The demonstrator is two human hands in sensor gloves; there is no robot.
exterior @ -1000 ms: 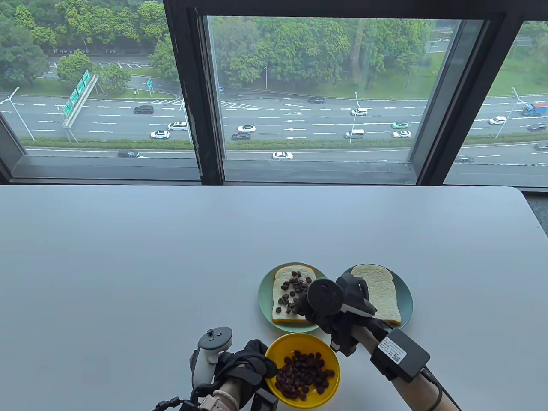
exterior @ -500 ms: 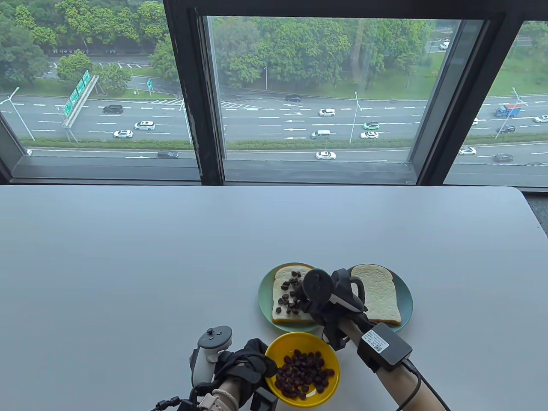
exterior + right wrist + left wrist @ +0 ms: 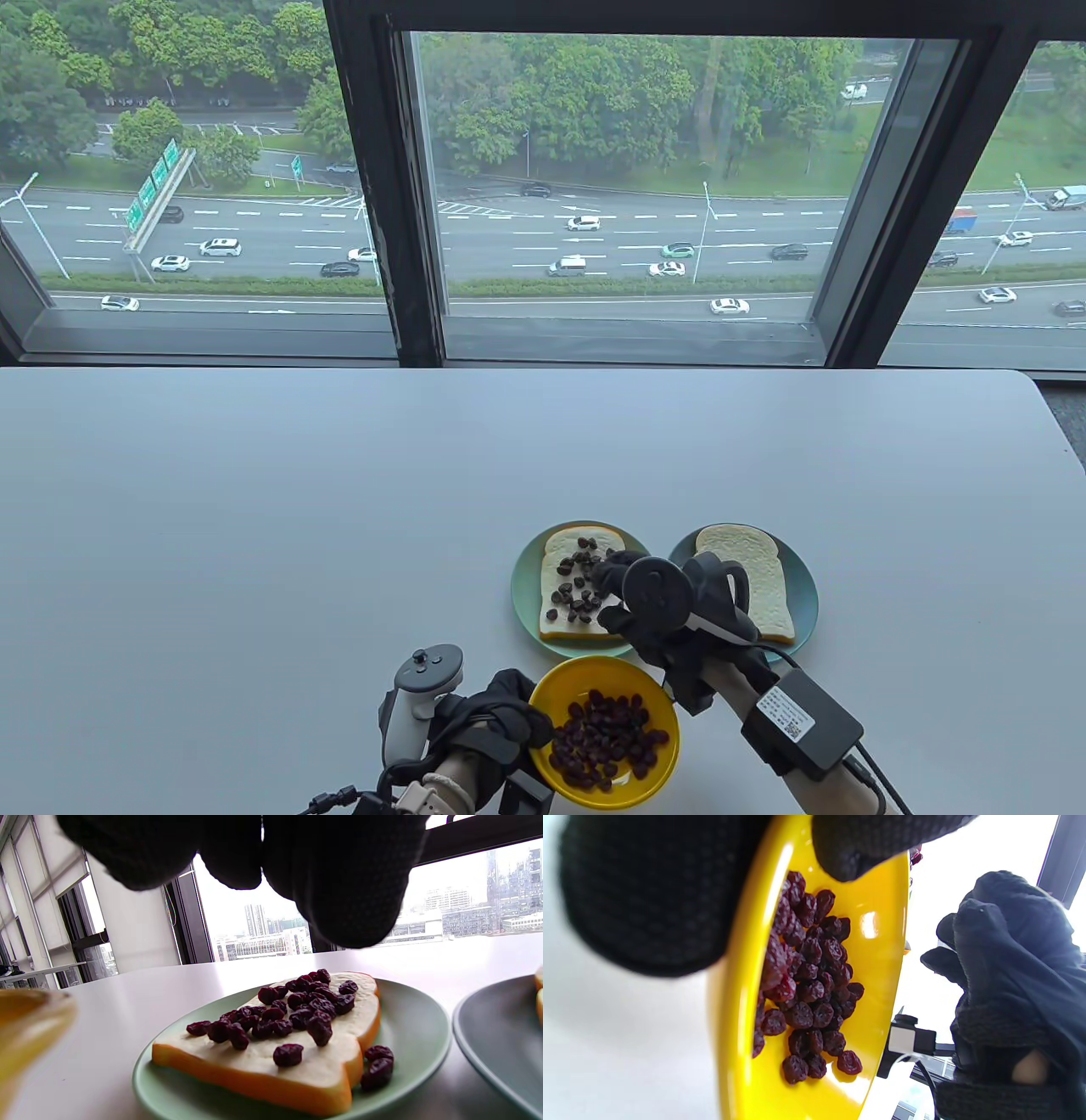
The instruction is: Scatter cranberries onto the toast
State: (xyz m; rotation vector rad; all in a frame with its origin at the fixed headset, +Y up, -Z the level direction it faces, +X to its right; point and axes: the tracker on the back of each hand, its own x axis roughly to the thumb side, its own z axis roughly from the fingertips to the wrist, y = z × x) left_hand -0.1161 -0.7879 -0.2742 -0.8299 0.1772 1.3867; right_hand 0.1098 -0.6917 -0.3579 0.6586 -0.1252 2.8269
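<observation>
- Right hand [image 3: 670,624] hovers low centre of the table view, fingers [image 3: 339,887] bunched above the toast [image 3: 271,1056]; whether they pinch anything, I cannot tell.
- Cranberries [image 3: 297,1010] lie scattered on that toast, on the green plate [image 3: 524,586]; two sit on the plate beside the crust.
- Left hand [image 3: 492,722] grips the yellow bowl [image 3: 657,692] rim, lower centre, more cranberries inside.

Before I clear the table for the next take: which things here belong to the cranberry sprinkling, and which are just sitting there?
In use:
- yellow bowl of cranberries, held at its rim by the left hand
- toast with cranberries on the light green plate
- right hand, over that toast

Just sitting there:
- plain toast on the darker plate
</observation>
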